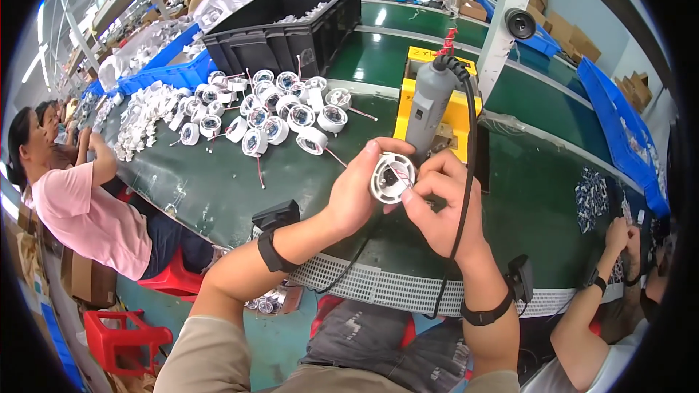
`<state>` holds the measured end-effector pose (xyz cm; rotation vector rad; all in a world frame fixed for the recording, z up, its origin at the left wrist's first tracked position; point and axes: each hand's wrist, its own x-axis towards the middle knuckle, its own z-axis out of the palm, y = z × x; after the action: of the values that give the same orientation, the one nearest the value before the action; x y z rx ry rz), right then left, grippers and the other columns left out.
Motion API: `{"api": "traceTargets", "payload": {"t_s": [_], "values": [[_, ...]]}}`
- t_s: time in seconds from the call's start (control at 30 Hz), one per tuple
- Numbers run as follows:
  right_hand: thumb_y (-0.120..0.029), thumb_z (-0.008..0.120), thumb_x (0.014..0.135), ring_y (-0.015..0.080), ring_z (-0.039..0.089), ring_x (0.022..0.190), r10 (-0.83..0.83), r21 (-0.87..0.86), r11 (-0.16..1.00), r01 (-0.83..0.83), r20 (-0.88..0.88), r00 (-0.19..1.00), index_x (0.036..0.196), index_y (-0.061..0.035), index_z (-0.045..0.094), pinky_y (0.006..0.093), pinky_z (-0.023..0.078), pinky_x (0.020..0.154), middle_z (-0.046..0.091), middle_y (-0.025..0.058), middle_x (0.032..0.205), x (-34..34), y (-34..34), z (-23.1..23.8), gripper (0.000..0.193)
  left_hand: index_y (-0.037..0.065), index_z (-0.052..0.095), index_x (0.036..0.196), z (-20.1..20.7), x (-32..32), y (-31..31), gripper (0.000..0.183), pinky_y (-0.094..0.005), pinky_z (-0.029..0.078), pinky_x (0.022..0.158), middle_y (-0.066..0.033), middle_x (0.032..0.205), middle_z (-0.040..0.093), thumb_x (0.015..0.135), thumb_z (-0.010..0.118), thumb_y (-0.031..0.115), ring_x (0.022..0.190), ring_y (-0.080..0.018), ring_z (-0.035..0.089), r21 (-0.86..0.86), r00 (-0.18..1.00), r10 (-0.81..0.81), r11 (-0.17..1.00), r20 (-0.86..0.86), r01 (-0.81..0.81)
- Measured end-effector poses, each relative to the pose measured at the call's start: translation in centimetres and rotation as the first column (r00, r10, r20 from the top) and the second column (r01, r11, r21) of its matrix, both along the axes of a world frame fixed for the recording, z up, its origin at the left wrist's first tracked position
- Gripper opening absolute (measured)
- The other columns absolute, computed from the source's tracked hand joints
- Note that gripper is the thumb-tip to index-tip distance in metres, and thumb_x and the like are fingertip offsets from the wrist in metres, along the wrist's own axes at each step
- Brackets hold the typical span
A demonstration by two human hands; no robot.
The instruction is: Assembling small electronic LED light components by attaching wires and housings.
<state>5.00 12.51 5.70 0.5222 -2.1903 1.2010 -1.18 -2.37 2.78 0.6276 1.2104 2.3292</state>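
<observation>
My left hand point(354, 191) is wrapped round the side of a small white round housing point(377, 184), its open face tilted up toward me. Thin reddish wires point(400, 173) lie inside the housing. My right hand point(455, 211) pinches at the wires by the housing's right rim; the fingertips partly cover them. Just beyond both hands, a grey corded power screwdriver point(431, 105) hangs nose-down in front of a yellow stand point(459, 144). Its black cable point(472, 153) loops down past my right hand.
Several white round units with wires point(274, 129) are heaped on the green bench point(218, 182), beside small white parts point(149, 116). Behind them stand a black crate point(262, 47) and a blue bin point(164, 65). Co-workers sit at left and right. A white post point(502, 36) rises beyond the stand.
</observation>
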Motion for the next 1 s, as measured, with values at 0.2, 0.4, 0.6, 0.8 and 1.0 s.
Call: {"api": "traceTargets", "payload": {"t_s": [0.2, 0.4, 0.6, 0.8, 1.0], "values": [[-0.011, 0.068, 0.078, 0.0185, 0.053, 0.074, 0.01, -0.02, 1.0, -0.009, 0.064, 0.998, 0.071, -0.0018, 0.059, 0.029, 0.042, 0.067, 0.052, 0.0073, 0.08, 0.2, -0.3, 0.6, 0.014, 0.0, 0.051, 0.12, -0.1, 0.1, -0.4, 0.044, -0.027, 0.049, 0.068, -0.0072, 0.098, 0.059, 0.102, 0.033, 0.036, 0.081, -0.0123, 0.058, 0.003, 0.982, 0.087, 0.996, -0.17, -0.087], [-0.009, 0.062, 0.087, 0.0121, 0.05, 0.078, 0.102, -0.242, 0.969, -0.053, 0.196, 0.975, 0.084, -0.001, 0.057, 0.0235, 0.041, 0.069, 0.051, 0.0054, 0.089, -0.1, 0.5, -0.2, 0.01, 0.0, 0.057, 0.118, -0.3, 0.2, -0.4, 0.032, -0.0373, 0.035, 0.102, -0.0149, 0.128, 0.045, 0.1, 0.041, 0.02, 0.117, -0.0233, 0.046, 0.018, 0.748, 0.19, 0.973, -0.636, -0.231], [0.004, 0.073, 0.073, 0.014, 0.058, 0.078, -0.03, -0.32, 0.946, 0.056, 0.087, 0.996, 0.091, -0.0028, 0.06, 0.0262, 0.049, 0.064, 0.057, 0.0063, 0.092, 0.0, -0.9, 0.5, 0.022, 0.0, 0.06, 0.118, -0.2, 0.6, -1.1, 0.028, -0.0319, 0.039, 0.098, -0.0137, 0.128, 0.045, 0.098, 0.043, 0.013, 0.117, -0.0204, 0.047, 0.147, 0.724, 0.388, 0.916, -0.571, -0.374], [-0.001, 0.069, 0.08, 0.0244, 0.063, 0.085, -0.136, 0.058, 0.984, 0.17, -0.377, 0.916, 0.092, -0.0015, 0.066, 0.0285, 0.05, 0.071, 0.063, 0.0156, 0.106, 0.1, 0.7, 0.9, 0.013, 0.0, 0.054, 0.122, -0.3, 0.2, -0.8, 0.031, -0.0373, 0.039, 0.1, -0.0184, 0.135, 0.04, 0.1, 0.041, 0.016, 0.118, -0.0249, 0.048, 0.179, 0.626, 0.431, 0.887, -0.649, -0.425], [-0.012, 0.073, 0.083, 0.0101, 0.055, 0.056, 0.227, -0.434, 0.879, -0.199, 0.014, 0.974, 0.09, 0.0005, 0.068, 0.0198, 0.04, 0.045, 0.061, 0.0078, 0.083, 0.1, 1.1, 0.1, 0.015, 0.002, 0.048, 0.128, 0.0, 0.7, -0.5, 0.033, -0.0398, 0.035, 0.104, -0.0183, 0.134, 0.043, 0.097, 0.044, 0.015, 0.124, -0.0276, 0.044, 0.314, 0.755, 0.352, 0.928, -0.553, -0.203]]}}
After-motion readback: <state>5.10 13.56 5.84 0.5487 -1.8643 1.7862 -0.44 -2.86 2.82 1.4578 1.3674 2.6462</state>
